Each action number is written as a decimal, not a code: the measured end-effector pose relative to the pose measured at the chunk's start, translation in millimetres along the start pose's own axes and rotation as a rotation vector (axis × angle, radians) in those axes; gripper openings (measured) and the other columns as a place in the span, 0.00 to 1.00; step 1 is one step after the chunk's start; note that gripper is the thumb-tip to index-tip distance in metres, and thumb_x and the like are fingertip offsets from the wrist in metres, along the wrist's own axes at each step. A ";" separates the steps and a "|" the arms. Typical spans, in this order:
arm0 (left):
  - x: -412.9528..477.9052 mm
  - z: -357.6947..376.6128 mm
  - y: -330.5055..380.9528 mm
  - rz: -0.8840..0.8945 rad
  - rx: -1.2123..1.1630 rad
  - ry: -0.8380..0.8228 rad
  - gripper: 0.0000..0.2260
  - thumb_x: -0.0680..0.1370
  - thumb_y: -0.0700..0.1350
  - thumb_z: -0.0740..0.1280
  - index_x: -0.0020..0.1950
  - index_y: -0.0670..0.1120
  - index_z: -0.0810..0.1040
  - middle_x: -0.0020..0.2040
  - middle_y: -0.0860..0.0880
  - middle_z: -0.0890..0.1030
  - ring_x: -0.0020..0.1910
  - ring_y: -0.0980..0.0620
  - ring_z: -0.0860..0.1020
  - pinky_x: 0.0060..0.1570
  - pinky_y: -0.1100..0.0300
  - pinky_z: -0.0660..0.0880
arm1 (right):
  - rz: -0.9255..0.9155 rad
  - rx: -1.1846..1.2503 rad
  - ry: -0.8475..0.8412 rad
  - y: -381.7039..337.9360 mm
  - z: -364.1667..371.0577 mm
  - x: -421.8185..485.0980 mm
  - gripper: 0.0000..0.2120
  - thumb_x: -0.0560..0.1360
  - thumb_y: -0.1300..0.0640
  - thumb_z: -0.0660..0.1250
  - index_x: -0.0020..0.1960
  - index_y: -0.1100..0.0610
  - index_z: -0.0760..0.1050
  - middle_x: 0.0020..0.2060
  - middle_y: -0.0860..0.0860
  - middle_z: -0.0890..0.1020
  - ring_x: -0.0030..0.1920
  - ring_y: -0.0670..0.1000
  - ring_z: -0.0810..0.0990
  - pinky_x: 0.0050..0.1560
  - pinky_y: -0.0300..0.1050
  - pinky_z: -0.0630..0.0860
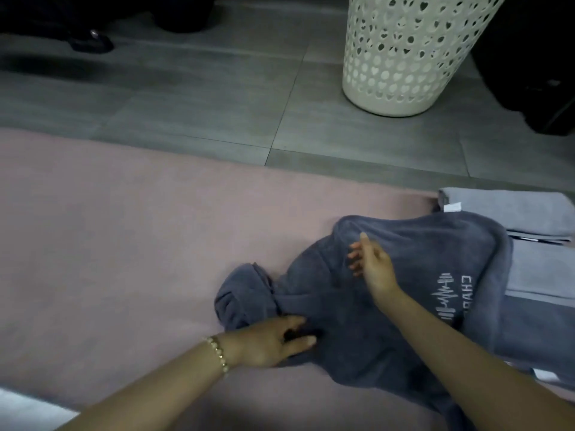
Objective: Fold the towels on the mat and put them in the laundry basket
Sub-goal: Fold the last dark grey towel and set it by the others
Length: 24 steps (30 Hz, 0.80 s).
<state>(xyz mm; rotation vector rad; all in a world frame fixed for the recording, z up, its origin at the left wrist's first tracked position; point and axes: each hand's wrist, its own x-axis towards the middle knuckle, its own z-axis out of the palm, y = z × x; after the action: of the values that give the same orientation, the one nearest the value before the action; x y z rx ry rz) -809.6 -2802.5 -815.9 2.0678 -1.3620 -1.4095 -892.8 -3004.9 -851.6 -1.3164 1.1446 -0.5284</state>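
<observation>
Left grip (270, 340), right grip (375, 269): fingers straight.

laundry basket (404, 57) rim cut off at 1 o'clock; grey towel stack (513, 219) clipped at 3 o'clock; dark towel (404, 306) lettering partly hidden

A gold-coloured bracelet (218, 353) of small linked beads circles my left wrist, just behind my left hand (267, 340). Both my forearms are bare, and so is my right hand (375, 270).
</observation>
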 end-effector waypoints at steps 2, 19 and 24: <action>1.1 0.8 -18.6 -0.083 -0.056 -0.071 0.17 0.80 0.55 0.58 0.54 0.42 0.75 0.50 0.46 0.79 0.46 0.55 0.73 0.56 0.58 0.71 | -0.098 -0.121 -0.082 13.5 4.0 -4.4 0.11 0.79 0.54 0.62 0.40 0.57 0.73 0.36 0.53 0.77 0.34 0.46 0.73 0.36 0.35 0.72; -13.0 -40.9 -84.1 -0.524 0.615 0.382 0.23 0.80 0.62 0.50 0.71 0.52 0.61 0.55 0.45 0.75 0.58 0.45 0.76 0.51 0.56 0.72 | -0.067 -0.757 -0.935 11.4 6.0 -28.8 0.20 0.68 0.45 0.74 0.26 0.50 0.68 0.22 0.40 0.71 0.26 0.38 0.68 0.32 0.34 0.65; 5.8 -38.4 -98.2 -0.111 0.052 0.520 0.46 0.67 0.78 0.40 0.69 0.47 0.68 0.66 0.48 0.73 0.66 0.49 0.69 0.68 0.55 0.63 | -0.074 -0.616 -0.851 12.4 27.5 -35.7 0.11 0.69 0.46 0.74 0.45 0.53 0.80 0.41 0.46 0.83 0.45 0.44 0.81 0.48 0.37 0.77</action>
<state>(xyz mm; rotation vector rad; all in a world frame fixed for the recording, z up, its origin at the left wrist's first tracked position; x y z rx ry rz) -724.2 -2766.9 -866.9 2.3494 -1.0857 -0.7846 -886.9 -2958.7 -854.8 -1.8520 0.5376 0.3731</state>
